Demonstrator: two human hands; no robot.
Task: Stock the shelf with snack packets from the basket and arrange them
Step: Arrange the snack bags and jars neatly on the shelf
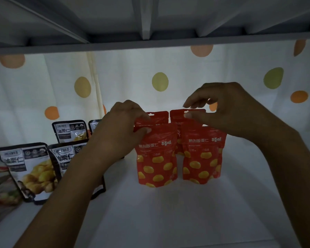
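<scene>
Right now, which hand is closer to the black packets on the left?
Left. The left hand pinches a red packet just beside the black packets; the right hand is at the tops of the other red packets, farther right.

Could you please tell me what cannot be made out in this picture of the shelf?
Head view:
- Rear red packets: mostly hidden by front red packets.
- Rear black packet: largely covered by the left hand.
- Right hand: whether it pinches a packet top is unclear, dim.
- Basket: outside the frame.
- Items at left edge: cut off, blurred.
</scene>
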